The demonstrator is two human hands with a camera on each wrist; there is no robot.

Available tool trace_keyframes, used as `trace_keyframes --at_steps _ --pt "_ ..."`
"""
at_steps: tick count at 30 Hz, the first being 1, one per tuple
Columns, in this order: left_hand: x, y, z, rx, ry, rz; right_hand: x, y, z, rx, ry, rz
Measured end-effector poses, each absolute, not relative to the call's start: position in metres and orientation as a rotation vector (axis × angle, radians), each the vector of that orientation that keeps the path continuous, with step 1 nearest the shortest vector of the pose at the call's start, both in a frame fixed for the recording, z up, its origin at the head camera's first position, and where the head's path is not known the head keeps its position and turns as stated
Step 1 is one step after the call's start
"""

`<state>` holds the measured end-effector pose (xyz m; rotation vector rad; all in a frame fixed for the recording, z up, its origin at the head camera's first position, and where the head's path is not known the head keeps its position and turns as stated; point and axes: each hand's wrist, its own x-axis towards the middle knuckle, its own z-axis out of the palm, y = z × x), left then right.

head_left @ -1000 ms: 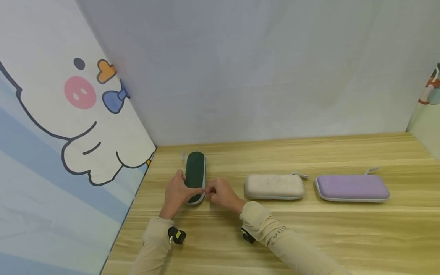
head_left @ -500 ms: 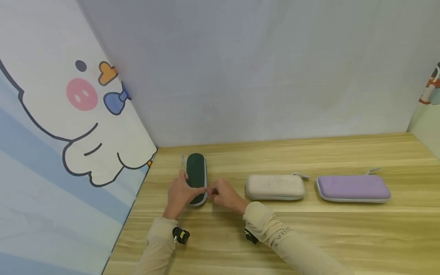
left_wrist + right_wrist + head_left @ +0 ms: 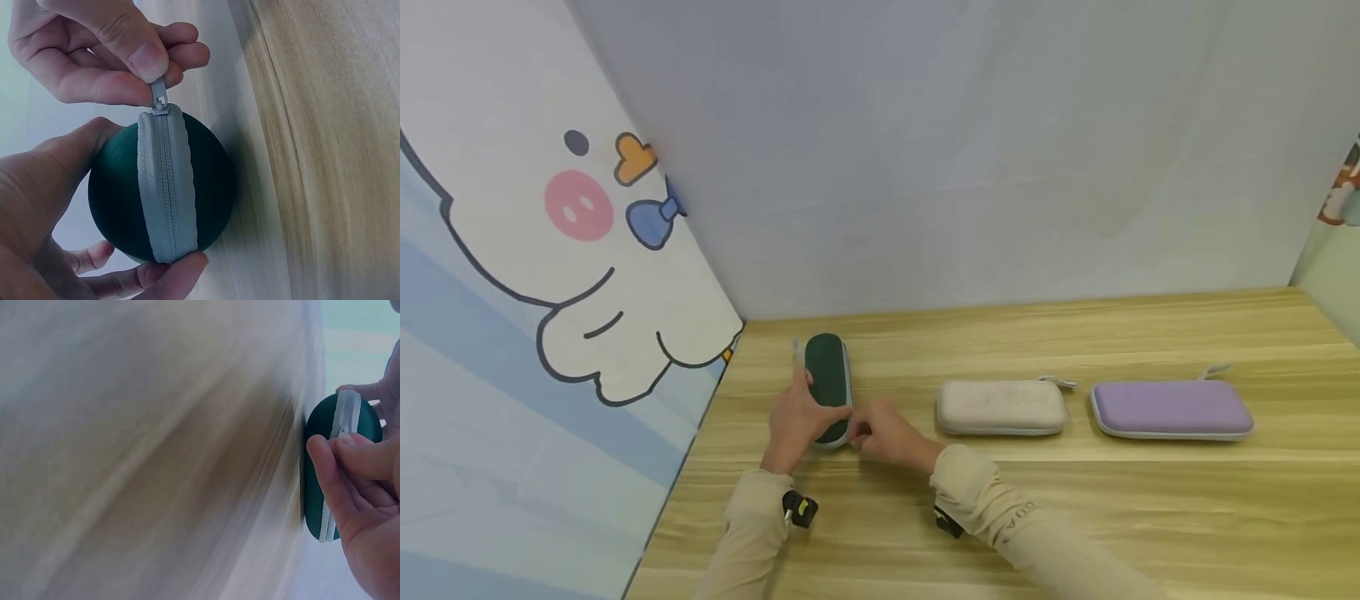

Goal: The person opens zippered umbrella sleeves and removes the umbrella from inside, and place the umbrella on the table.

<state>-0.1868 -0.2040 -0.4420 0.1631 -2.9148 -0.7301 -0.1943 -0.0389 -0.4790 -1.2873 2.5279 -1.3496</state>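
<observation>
A dark green zippered case (image 3: 826, 367) lies lengthwise away from me on the table at the left. My left hand (image 3: 792, 423) grips its near end, with the thumb on one side and fingers round the other in the left wrist view. A pale grey zipper (image 3: 165, 187) runs round the case and looks closed along the end facing that view. Between thumb and forefinger, my right hand (image 3: 886, 435) pinches the grey zipper pull (image 3: 159, 92) at the case's right side. The right wrist view shows the right fingers (image 3: 325, 469) over the zipper, covering the pull.
A cream case (image 3: 1002, 407) and a lilac case (image 3: 1171, 409) lie crosswise on the wooden table (image 3: 1075, 517) to the right, each with a grey strap. Grey cloth (image 3: 962, 167) hangs behind the table. A cartoon-printed cloth (image 3: 497, 358) borders the left side.
My right hand has shifted slightly toward me along the case's right edge. A left finger now reaches farther up the case's left side. The cream and lilac cases stay put.
</observation>
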Motion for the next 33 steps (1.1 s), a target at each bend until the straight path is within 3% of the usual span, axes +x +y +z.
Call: trace_keyframes --at_steps 12,25,33 --pt "-0.185 -0.212 -0.427 0.078 -2.995 -0.742 -0.183 -0.044 -0.472 -1.122 2.531 -1.398" --pt "-0.200 -0.231 -0.394 -0.916 -3.135 -0.436 -0.176 -0.045 -0.464 -1.043 2.548 -1.370" --pt "-0.197 -0.233 -0.400 -0.998 -3.157 -0.329 -0.168 -0.046 -0.456 -1.044 2.558 -1.359"
